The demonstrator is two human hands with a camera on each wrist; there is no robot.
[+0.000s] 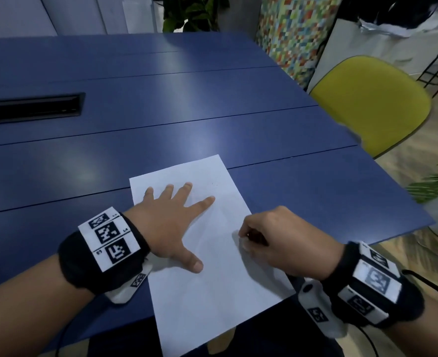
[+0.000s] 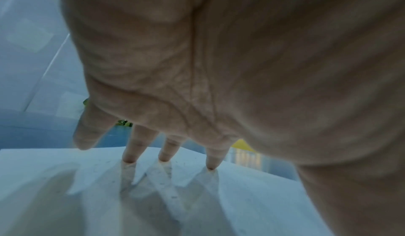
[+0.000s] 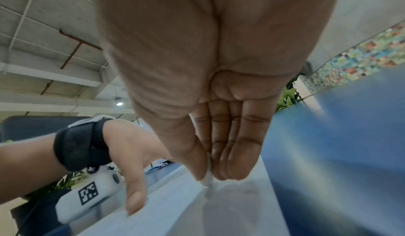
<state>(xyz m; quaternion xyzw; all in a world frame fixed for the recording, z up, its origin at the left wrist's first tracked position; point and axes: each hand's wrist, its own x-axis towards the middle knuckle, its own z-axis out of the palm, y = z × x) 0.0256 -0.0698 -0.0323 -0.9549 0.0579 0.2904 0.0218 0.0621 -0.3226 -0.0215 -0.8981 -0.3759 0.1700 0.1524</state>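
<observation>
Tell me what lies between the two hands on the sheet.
Only bare paper: in the head view nothing lies between the flat left hand and the right hand, which pinches a small white piece.

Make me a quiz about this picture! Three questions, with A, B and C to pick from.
1. Where does the left hand lie?
A on the paper
B on the chair
C in the air

2. What colour is the chair?
A red
B yellow
C green

3. What is the right hand doing?
A lying flat
B pinching a small white thing
C making an empty fist

Answers:
1 A, it lies spread flat on the paper.
2 B, the seat beside the blue table is yellow.
3 B, the right wrist view shows the pinch.
</observation>
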